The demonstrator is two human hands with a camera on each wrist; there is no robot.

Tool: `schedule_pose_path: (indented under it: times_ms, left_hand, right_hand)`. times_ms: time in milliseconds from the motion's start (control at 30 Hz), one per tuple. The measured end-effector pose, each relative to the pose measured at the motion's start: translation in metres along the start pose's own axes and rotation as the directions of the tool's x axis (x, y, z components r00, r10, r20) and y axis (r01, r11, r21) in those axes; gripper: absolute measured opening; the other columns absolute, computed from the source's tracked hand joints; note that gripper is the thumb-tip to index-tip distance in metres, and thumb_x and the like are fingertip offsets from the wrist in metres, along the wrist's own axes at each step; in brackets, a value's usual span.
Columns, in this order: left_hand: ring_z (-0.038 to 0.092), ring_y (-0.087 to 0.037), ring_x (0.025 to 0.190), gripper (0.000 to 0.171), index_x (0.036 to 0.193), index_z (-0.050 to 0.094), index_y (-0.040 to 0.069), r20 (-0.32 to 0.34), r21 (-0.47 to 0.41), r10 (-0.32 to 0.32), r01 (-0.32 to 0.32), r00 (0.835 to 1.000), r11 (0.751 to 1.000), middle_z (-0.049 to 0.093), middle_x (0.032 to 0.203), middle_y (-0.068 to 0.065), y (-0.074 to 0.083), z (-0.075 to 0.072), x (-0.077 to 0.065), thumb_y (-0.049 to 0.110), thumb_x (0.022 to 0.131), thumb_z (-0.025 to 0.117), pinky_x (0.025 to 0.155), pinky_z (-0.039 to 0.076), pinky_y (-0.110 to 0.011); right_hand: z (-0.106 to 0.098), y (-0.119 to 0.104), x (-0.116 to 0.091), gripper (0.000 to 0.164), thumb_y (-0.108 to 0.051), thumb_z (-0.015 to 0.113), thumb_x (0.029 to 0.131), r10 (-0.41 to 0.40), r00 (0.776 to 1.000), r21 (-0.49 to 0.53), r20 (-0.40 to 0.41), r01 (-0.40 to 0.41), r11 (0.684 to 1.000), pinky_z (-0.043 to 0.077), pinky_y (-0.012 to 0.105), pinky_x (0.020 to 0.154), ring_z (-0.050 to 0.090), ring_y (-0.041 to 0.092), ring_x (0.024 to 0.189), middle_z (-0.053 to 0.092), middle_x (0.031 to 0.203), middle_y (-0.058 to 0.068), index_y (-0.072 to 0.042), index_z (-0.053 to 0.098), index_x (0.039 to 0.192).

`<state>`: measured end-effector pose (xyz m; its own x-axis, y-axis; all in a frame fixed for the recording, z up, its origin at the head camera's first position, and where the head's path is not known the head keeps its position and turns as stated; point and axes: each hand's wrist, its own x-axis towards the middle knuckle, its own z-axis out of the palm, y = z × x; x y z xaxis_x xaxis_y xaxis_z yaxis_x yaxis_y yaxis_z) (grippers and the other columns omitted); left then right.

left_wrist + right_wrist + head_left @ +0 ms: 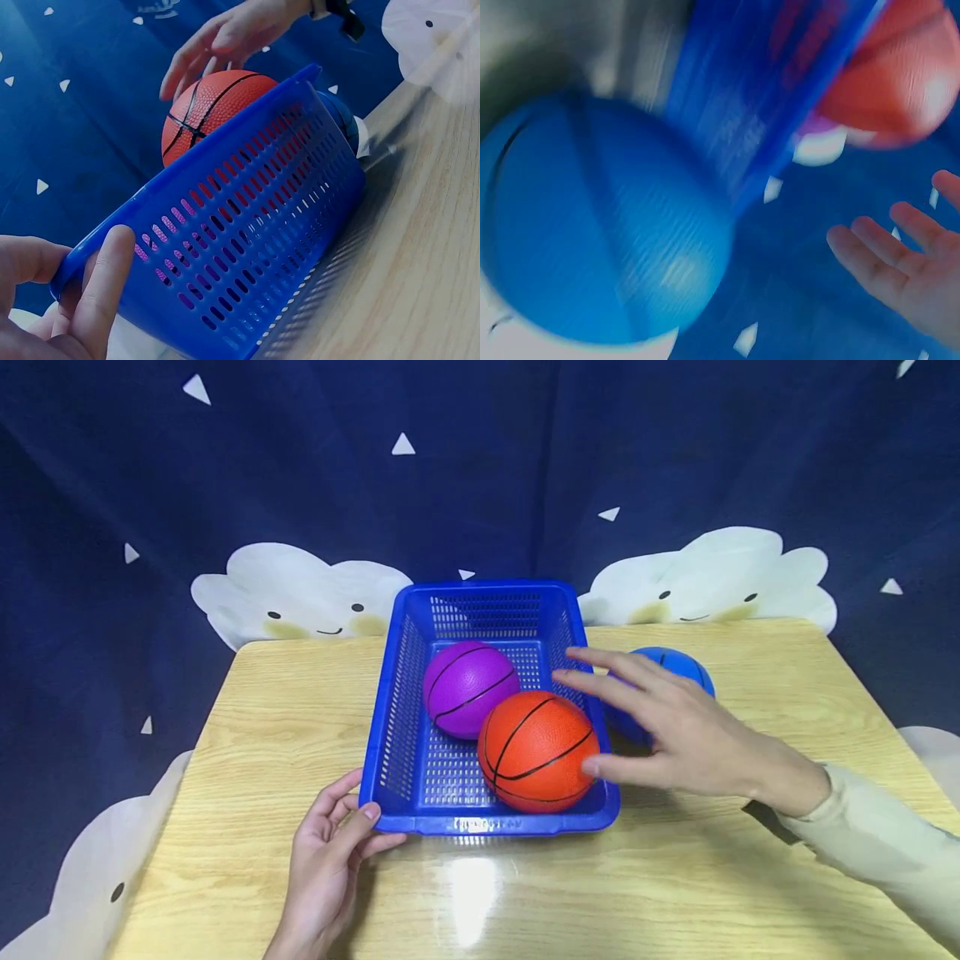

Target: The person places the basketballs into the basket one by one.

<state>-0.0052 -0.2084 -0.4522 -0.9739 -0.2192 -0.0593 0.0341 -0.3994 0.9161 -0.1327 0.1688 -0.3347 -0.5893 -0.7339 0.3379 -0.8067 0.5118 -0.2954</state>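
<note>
A blue plastic basket (491, 824) with slotted walls stands on the table, holding a purple ball (467, 685) and an orange ball (536, 752), both with black basketball lines. At the basket's near left corner, my left hand (333, 843) grips the rim, thumb on top and fingers beneath; the left wrist view shows this hold on the rim (97, 240). My right hand (675, 727) hovers over the basket's right side with fingers spread, its thumb close by the orange ball. Under that hand, a blue ball (678, 667) sits on the table right of the basket, partly hidden.
The light wooden table (247, 785) extends on both sides of the basket. Behind it hangs a dark blue curtain (480, 468) printed with white triangles and smiling clouds. A dark band (345, 19) is around the right wrist.
</note>
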Motion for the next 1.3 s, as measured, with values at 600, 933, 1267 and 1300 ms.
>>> schedule_pose_path:
  times_ms: [600, 933, 1267, 1300]
  left_hand:
    - [0.075, -0.023, 0.089, 0.041, 0.140, 0.060, 0.007, -0.018, 0.015, -0.028, 0.029, 0.999, 0.999, 0.063, 0.105, -0.014, -0.007, -0.004, -0.001, -0.013, 0.104, 0.060, 0.079, 0.073, -0.045]
    - [0.075, -0.023, 0.088, 0.042, 0.139, 0.062, 0.008, 0.008, 0.009, -0.006, 0.006, 1.000, 1.000, 0.063, 0.104, -0.015, -0.007, -0.006, 0.002, -0.014, 0.105, 0.059, 0.078, 0.073, -0.045]
    - [0.075, -0.023, 0.085, 0.041, 0.140, 0.064, 0.009, -0.020, 0.041, -0.025, 0.026, 0.999, 0.999, 0.062, 0.102, -0.015, -0.004, -0.001, -0.001, -0.011, 0.104, 0.063, 0.080, 0.073, -0.046]
    - [0.075, -0.023, 0.085, 0.041, 0.140, 0.064, 0.009, -0.026, 0.044, -0.026, 0.027, 0.999, 0.999, 0.063, 0.102, -0.015, -0.004, 0.000, -0.001, -0.011, 0.104, 0.063, 0.080, 0.073, -0.046]
  right_hand:
    - [0.009, 0.087, -0.060, 0.115, -0.049, 0.102, 0.073, 0.297, 0.954, -0.100, 0.050, -0.291, 0.951, 0.059, 0.082, 0.093, 0.040, 0.054, 0.144, 0.032, 0.172, 0.018, -0.028, 0.040, 0.168]
    - [0.019, 0.092, -0.062, 0.111, -0.037, 0.105, 0.072, 0.275, 0.961, -0.123, -0.030, -0.276, 0.953, 0.059, 0.083, 0.091, 0.043, 0.053, 0.140, 0.038, 0.167, 0.018, -0.026, 0.045, 0.164]
    - [0.005, 0.090, -0.054, 0.108, -0.041, 0.104, 0.071, 0.298, 0.950, -0.136, -0.094, -0.309, 0.941, 0.060, 0.084, 0.084, 0.048, 0.055, 0.135, 0.042, 0.165, 0.016, -0.026, 0.049, 0.163]
    - [0.002, 0.090, -0.050, 0.108, -0.041, 0.104, 0.070, 0.292, 0.951, -0.139, -0.106, -0.305, 0.942, 0.060, 0.084, 0.085, 0.048, 0.055, 0.135, 0.042, 0.165, 0.015, -0.026, 0.050, 0.162]
